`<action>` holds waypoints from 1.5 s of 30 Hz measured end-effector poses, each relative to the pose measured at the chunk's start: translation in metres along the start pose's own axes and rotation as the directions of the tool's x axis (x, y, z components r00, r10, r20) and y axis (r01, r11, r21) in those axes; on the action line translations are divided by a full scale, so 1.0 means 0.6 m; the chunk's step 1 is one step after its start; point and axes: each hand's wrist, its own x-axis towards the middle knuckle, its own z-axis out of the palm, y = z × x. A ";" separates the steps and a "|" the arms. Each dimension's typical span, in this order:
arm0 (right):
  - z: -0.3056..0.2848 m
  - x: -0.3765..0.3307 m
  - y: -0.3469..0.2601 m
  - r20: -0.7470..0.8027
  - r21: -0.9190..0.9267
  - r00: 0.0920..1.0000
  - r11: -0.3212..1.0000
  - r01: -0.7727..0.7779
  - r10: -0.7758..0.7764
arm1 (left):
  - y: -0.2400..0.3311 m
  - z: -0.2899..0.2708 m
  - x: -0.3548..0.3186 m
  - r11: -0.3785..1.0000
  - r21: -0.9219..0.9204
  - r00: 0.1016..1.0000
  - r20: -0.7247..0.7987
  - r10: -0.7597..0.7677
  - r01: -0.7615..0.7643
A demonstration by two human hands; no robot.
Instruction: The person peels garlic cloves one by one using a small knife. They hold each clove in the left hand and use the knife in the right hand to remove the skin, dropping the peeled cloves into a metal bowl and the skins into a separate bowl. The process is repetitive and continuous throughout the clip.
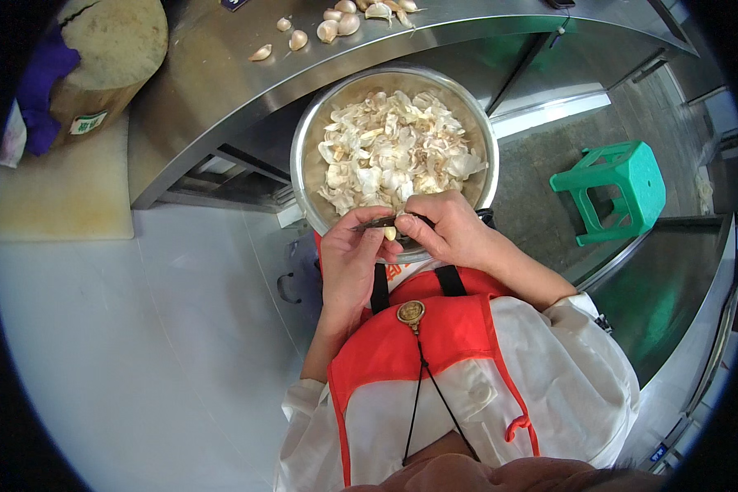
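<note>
Over the near rim of a large steel bowl, my two hands work close together. My left hand is closed on a pale garlic clove, pinched by the fingertips. In my right hand is a small knife with a dark handle; its blade reaches across toward the left fingers, right by the clove. Part of the knife is hidden behind my fingers. A thick heap of papery garlic skins fills much of the bowl.
Beyond the bowl runs a steel counter with several unpeeled garlic cloves on it. A round wooden block with a purple cloth stands on a pale board at left. A green plastic stool is at right.
</note>
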 end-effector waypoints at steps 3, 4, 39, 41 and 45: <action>-0.002 0.002 -0.002 0.007 -0.032 1.000 0.999 0.007 -0.007 | 0.002 -0.003 -0.001 1.000 -0.001 0.999 0.034 -0.006 0.006; -0.001 0.001 -0.003 0.019 -0.033 1.000 0.999 0.007 -0.006 | 0.001 -0.004 -0.001 1.000 -0.007 0.999 0.039 -0.002 0.003; -0.017 0.002 -0.026 0.162 0.060 0.985 0.996 -0.065 0.054 | -0.017 -0.029 0.006 0.943 -0.244 0.962 0.204 -0.180 0.228; -0.014 0.001 -0.022 0.154 0.054 0.988 0.998 -0.043 0.034 | -0.018 -0.034 0.006 0.945 -0.209 0.957 0.201 -0.210 0.251; -0.014 0.002 -0.021 0.167 0.028 0.986 0.999 -0.022 0.017 | -0.007 -0.026 0.002 0.954 -0.178 0.962 0.174 -0.210 0.240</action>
